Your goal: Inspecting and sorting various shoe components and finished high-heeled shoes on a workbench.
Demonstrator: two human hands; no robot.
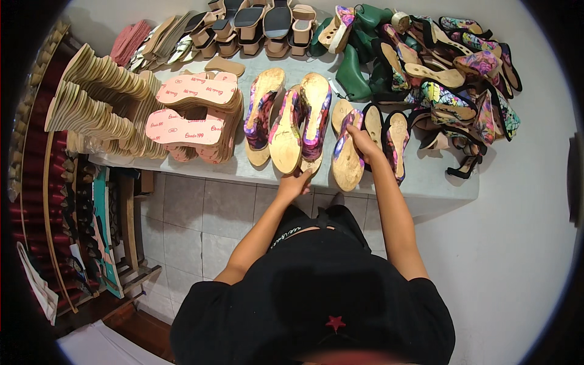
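My right hand point(364, 145) is closed around the middle of a floral shoe point(348, 167), whose tan sole faces up. Another tan-soled shoe point(342, 112) lies partly under it. At the table's front edge, my left hand point(295, 184) has its fingers closed at the lower end of a group of floral shoes. In that group are a shoe with its pale sole up point(286, 140) and a neighbour with purple and pink sides point(316, 100). A further floral shoe point(264, 109) stands just left of them. Right of my right hand lies a black-edged floral shoe point(398, 137).
The grey table point(426, 193) carries stacked pink-topped insoles point(185, 131) and rows of pale sole pieces point(91, 103) on the left. Black-topped soles point(248, 17) line the back. Green wedge shoes point(353, 76) and heaped patterned shoes point(447, 100) fill the right. A wooden rack point(129, 231) stands lower left.
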